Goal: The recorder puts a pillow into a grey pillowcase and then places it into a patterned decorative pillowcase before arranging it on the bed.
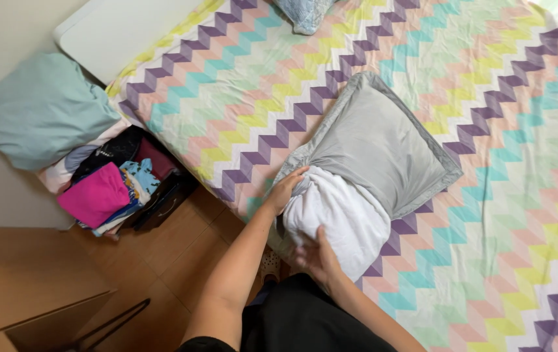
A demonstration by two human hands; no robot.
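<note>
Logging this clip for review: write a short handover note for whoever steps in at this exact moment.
Left hand: at the grey pillowcase opening, gripping its edge.
Right hand: flat on the exposed white pillow end.
Both lie on the zigzag-sheeted bed, near its edge.
Done: most of the pillow is inside the case.
Left: the white end is outside the opening.
</note>
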